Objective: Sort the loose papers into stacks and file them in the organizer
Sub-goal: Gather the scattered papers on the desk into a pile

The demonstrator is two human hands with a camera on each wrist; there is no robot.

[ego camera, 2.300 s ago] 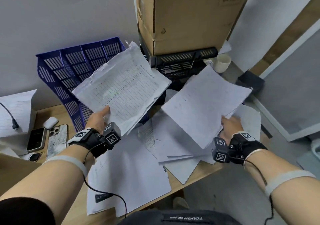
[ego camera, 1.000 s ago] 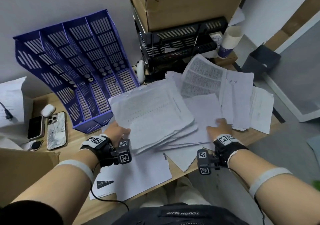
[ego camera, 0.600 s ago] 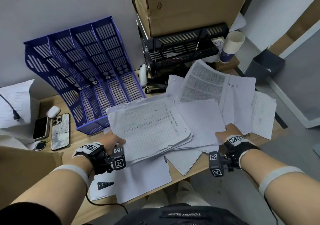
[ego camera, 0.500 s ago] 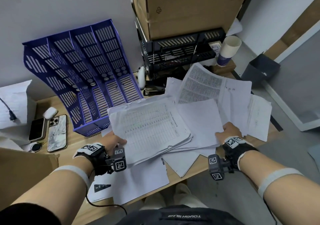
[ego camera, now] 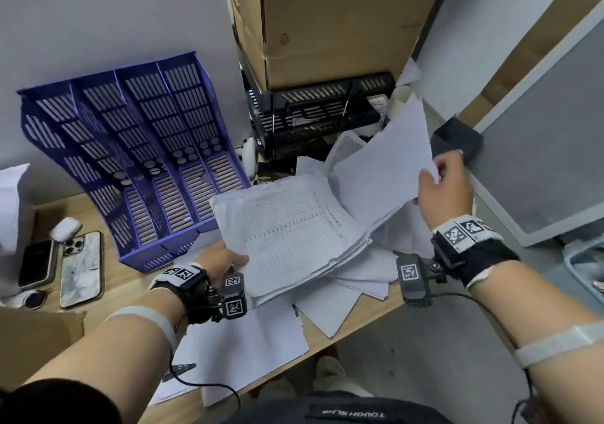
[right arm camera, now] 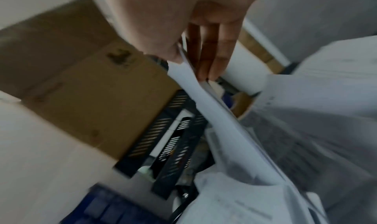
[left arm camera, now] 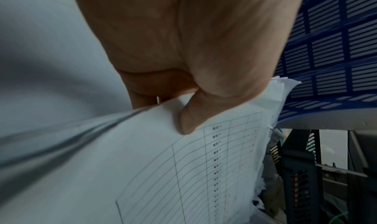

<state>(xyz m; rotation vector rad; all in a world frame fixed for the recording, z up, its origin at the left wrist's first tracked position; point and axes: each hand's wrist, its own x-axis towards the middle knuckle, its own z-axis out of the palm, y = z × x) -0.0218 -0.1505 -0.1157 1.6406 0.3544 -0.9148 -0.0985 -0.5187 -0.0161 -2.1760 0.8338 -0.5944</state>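
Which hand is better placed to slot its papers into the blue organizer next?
Left. The left hand grips the table-printed stack beside the blue organizer; the right hand holds blank sheets farther away.

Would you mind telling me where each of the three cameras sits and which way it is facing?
Head: worn on the head, looking down at the desk; shows both forearms, left hand, right hand.
Left wrist: looks along the palm at the thumb on the gridded stack.
Right wrist: looks along the fingers pinching the plain sheets, blurred.
Shared: the blue organizer and cardboard box.
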